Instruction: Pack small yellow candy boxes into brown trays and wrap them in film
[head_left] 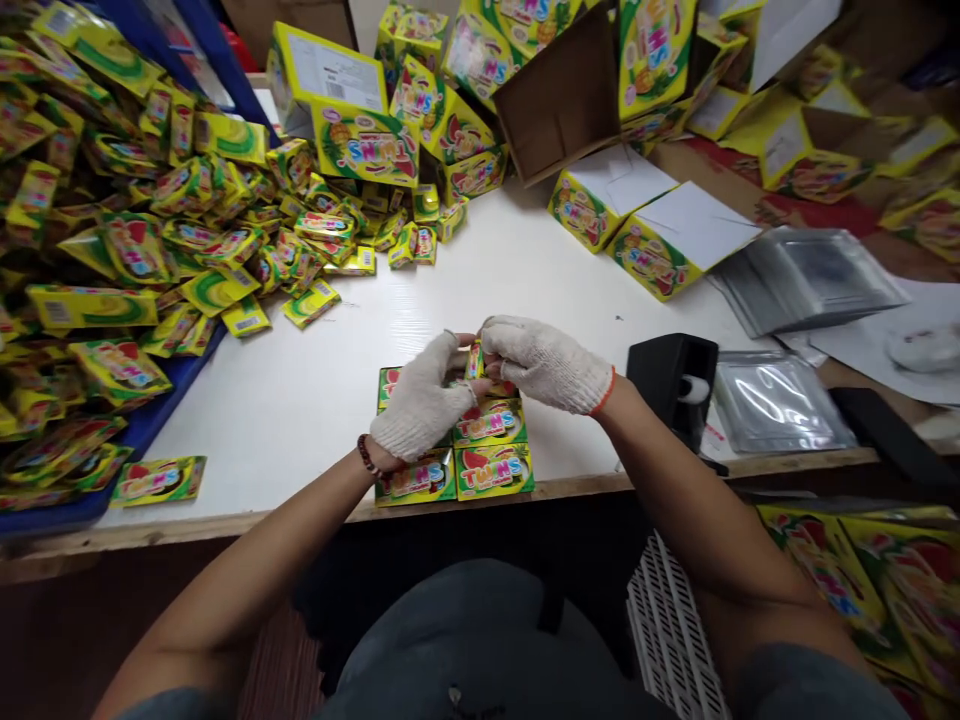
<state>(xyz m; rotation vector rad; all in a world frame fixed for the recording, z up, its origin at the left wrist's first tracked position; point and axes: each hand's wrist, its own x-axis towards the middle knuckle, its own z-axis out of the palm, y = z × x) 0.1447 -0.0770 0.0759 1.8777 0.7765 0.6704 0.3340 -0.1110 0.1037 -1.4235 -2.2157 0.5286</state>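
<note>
My left hand (425, 398) and my right hand (551, 365), both in white knit gloves with bare fingertips, meet near the table's front edge. Between their fingertips is a small yellow-green candy box (475, 362), tilted on its narrow side and partly hidden by the fingers. Both hands are closed on it. Beneath them, several flat candy boxes (493, 470) marked "TWINS" lie face up in two columns, edges touching. The left hand covers part of the left column.
A blue tray (172, 400) heaped with loose candy boxes stands at left, spilling onto the white table (300, 400). Larger display cartons (367, 145) are stacked behind. At right are a black tape dispenser (670, 395) and clear plastic sleeves (780, 400). A white plastic crate (675, 630) sits below.
</note>
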